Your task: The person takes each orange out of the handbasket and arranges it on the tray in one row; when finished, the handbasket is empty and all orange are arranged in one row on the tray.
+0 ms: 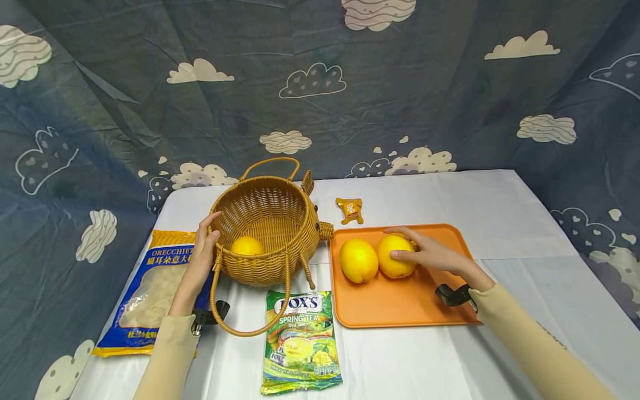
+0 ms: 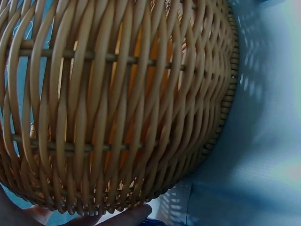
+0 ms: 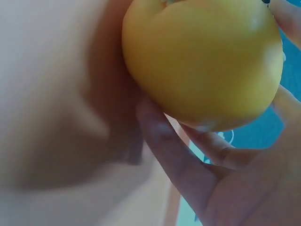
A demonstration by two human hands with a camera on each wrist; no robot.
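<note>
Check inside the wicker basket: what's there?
One yellow fruit sits inside the wicker basket; its near wall hides the fruit's lower part and the floor beneath it.

Fingers and thumb curl round the yellow fruit (image 3: 202, 61), the right hand (image 3: 254, 188) gripping, blue cloth (image 3: 254, 135) behind!

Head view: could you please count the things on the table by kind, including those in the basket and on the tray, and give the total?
Yellow fruits: 3
Wicker basket: 1
Orange tray: 1
Large packets: 2
Small wrapped packet: 1
Total: 8
</note>
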